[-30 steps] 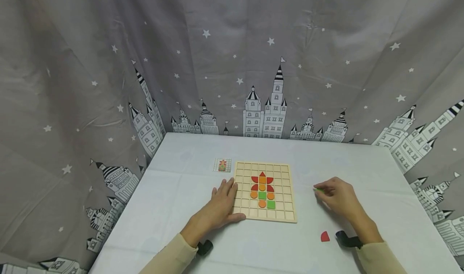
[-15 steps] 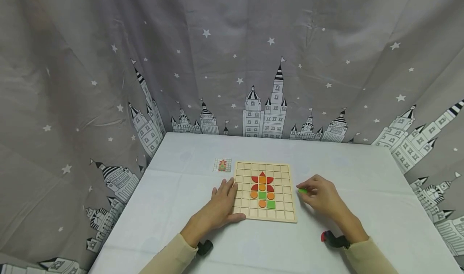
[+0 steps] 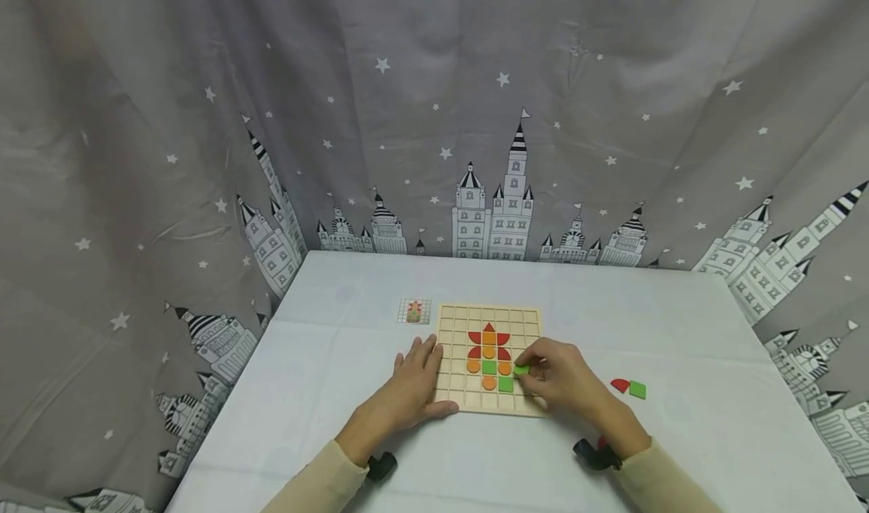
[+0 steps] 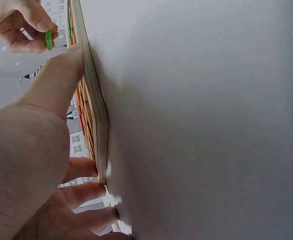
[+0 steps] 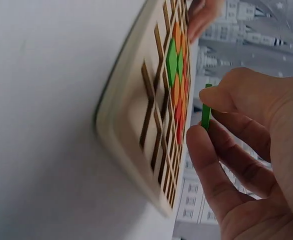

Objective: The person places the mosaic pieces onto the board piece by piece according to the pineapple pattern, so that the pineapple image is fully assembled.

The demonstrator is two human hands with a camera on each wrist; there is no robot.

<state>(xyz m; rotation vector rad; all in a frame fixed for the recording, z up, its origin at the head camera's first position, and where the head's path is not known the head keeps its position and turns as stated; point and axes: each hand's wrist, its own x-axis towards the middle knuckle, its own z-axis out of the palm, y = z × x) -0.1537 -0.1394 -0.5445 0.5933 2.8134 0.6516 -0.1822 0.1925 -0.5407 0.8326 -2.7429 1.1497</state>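
Note:
Between thumb and fingers, my right hand (image 3: 562,376) pinches a green square tile (image 3: 520,370). In the right wrist view the tile (image 5: 206,112) is seen edge-on, above the board's surface. The wooden grid board (image 3: 458,398) lies flat on the table and bears a figure of red, orange and green tiles. My left hand (image 3: 406,394) rests at the board's left side, fingers extended along the edge. Its thumb (image 4: 61,75) touches the near edge in the left wrist view. Part of the board's right side is hidden behind my right hand.
A small pattern card (image 3: 413,311) lies beyond the board's left corner. To the right of my right hand are a red quarter-circle tile (image 3: 620,385) and a loose green square (image 3: 637,389). Another red piece (image 3: 602,442) shows partly beside the right wrist camera. A grey curtain (image 3: 407,121) hangs behind the table.
My right hand has moved left with the green tile, from beside the board to over its right part. This uncovers the red quarter-circle and green square on the right. My left hand stays put.

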